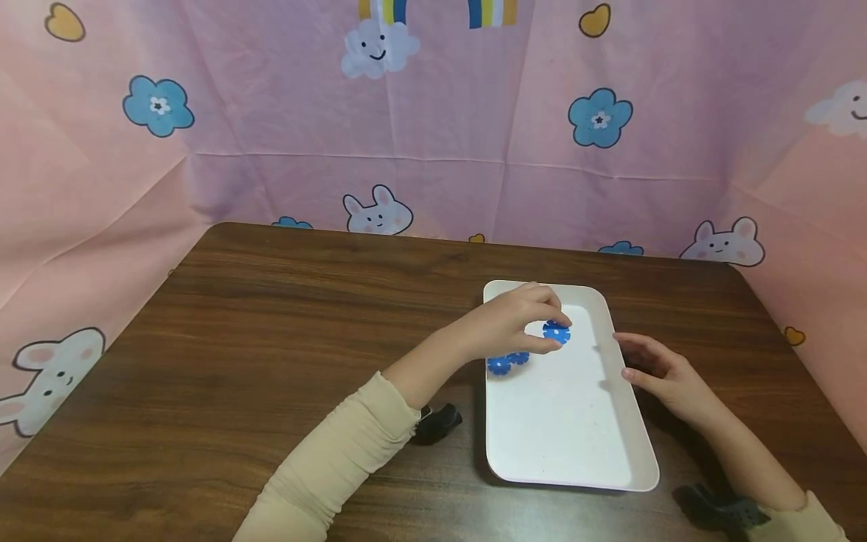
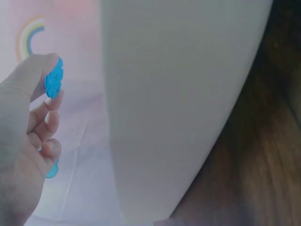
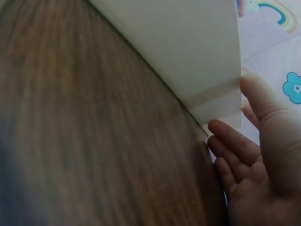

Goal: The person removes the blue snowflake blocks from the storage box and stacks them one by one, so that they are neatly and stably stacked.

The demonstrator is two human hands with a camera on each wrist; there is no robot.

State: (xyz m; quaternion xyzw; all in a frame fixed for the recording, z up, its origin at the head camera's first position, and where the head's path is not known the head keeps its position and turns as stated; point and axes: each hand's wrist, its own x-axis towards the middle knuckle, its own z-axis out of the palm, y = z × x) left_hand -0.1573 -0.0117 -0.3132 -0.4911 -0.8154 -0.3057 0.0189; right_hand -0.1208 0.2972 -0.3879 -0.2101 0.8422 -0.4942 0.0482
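Note:
My left hand (image 1: 518, 320) is over the white tray (image 1: 576, 452), pinching a blue flower-shaped disc (image 1: 557, 332) between thumb and fingertips. The left wrist view shows this disc (image 2: 54, 79) tilted on edge, with the other fingers curled below it. Two more blue discs (image 1: 500, 366) lie inside the tray by its left wall, partly under the left hand. At the tray's right side is my right hand (image 1: 667, 376), its thumb and fingertips at the rim. From the right wrist, its loosely bent fingers (image 3: 235, 141) appear along the tray's outer wall.
The tray stands on a dark wooden table (image 1: 305, 324), right of its middle. Black wrist devices show beneath the left forearm (image 1: 436, 424) and right forearm (image 1: 721, 512). A pink cloth (image 1: 447, 113) with printed flowers, clouds and rabbits hangs behind and beside the table.

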